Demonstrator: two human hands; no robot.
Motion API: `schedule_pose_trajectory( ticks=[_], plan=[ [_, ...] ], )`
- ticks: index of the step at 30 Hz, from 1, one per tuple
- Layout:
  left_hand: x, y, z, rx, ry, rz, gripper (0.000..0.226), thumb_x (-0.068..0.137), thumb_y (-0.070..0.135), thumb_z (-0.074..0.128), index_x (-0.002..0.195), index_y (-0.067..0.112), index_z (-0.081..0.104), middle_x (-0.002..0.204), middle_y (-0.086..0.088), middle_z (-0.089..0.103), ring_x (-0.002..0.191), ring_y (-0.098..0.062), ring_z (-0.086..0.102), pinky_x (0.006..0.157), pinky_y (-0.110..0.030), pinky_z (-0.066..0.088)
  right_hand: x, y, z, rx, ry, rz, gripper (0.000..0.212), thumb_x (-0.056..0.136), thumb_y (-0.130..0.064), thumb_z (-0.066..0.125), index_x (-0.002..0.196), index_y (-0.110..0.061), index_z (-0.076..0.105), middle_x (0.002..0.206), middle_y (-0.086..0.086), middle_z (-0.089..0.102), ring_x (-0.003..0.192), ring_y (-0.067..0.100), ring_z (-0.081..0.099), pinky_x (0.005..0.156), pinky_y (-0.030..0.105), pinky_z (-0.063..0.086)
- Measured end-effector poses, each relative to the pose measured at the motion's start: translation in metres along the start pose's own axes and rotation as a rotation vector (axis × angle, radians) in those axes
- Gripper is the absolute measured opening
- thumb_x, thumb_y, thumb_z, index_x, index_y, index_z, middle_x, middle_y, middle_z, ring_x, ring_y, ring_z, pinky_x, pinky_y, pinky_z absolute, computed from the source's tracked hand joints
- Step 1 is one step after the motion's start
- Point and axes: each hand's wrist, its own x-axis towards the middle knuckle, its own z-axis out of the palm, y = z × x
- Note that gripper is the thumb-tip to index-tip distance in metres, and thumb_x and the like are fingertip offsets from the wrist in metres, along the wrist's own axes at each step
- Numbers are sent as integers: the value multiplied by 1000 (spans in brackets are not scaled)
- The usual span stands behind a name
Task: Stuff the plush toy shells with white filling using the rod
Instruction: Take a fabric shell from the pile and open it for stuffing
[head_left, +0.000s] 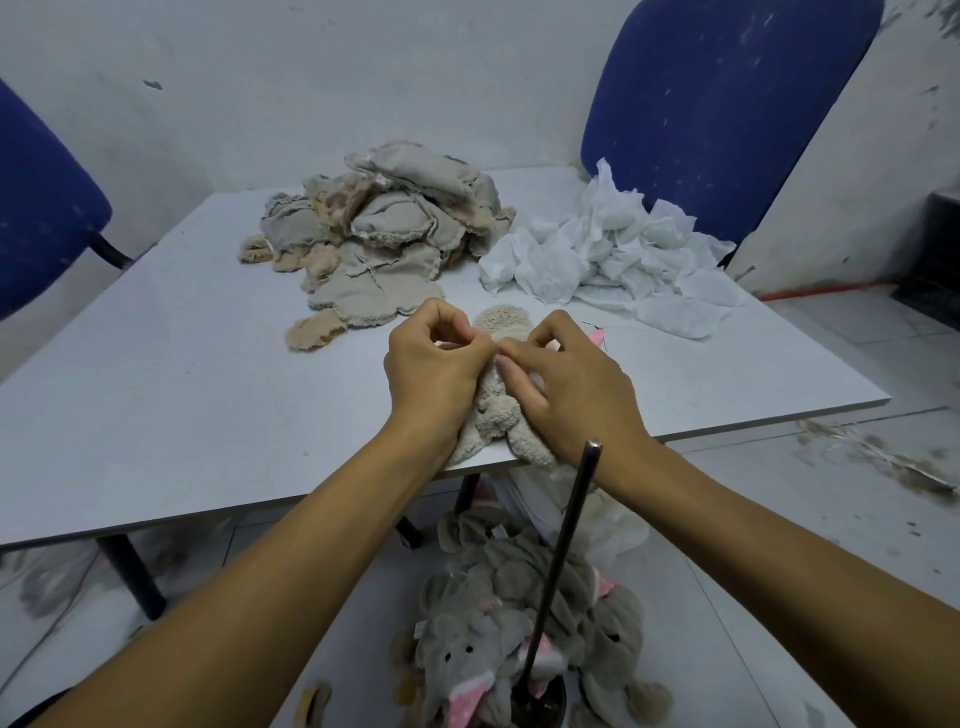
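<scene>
Beige plush shell (493, 410) pinched between both hands (511, 364), unlabelled.

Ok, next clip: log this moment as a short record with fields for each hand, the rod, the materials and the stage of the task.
left hand: pinches the plush shell at the table's near edge
right hand: pinches the same shell
rod: upright, unheld, below the table edge
filling: white heap, far right of table
empty shells: pile, far centre
finished toys: heap on floor
stage: working the shell by hand, rod idle
</scene>
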Motion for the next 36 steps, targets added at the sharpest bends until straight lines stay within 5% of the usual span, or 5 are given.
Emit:
schedule_pose_trajectory(
  ticks=[14, 20, 27, 32, 36],
  plan=[
    [0, -1, 0, -19, 21, 27, 27, 77, 4, 73, 74, 27, 58, 73, 12, 67, 70, -13, 71, 71, -36, 58, -2, 1, 3, 0, -1, -10, 30, 95, -32, 61, 125, -35, 65, 107, -7, 58, 81, 12, 57, 58, 33, 50],
    [1, 2, -2, -37, -57, 46, 22, 81, 5, 73, 84, 23, 59, 77, 15, 65, 71, -2, 65, 67, -27, 56, 12, 9, -18, 365, -120, 211, 21, 92, -25, 66, 112, -31, 64, 84, -8, 68, 66, -3, 59, 62, 11, 39],
    [1, 14, -7, -111, -379, 37, 33, 84, 0, 70, 105, 21, 56, 87, -5, 67, 72, -15, 62, 66, -26, 53, 29, 25, -34, 117, -435, 40, 42, 90, -39, 67, 132, -35, 58, 127, -7, 57, 112, 12, 48, 87, 23, 36],
    [-1, 21, 0, 360, -567, -86, 48, 67, 45, 65, 111, 49, 47, 117, 4, 45, 116, -20, 44, 96, -44, 46, 29, 28, -31, 303, -310, 245, 27, 82, -34, 76, 108, -38, 69, 105, -9, 69, 87, -6, 60, 76, 14, 44],
    [0, 18, -2, 347, -517, -116, 39, 72, 32, 65, 107, 42, 52, 109, -1, 58, 102, -22, 58, 88, -49, 51, 31, 29, -42, 617, -362, 369, 31, 82, -17, 81, 110, -28, 71, 103, 8, 69, 69, 13, 68, 60, 26, 54]
  ],
)
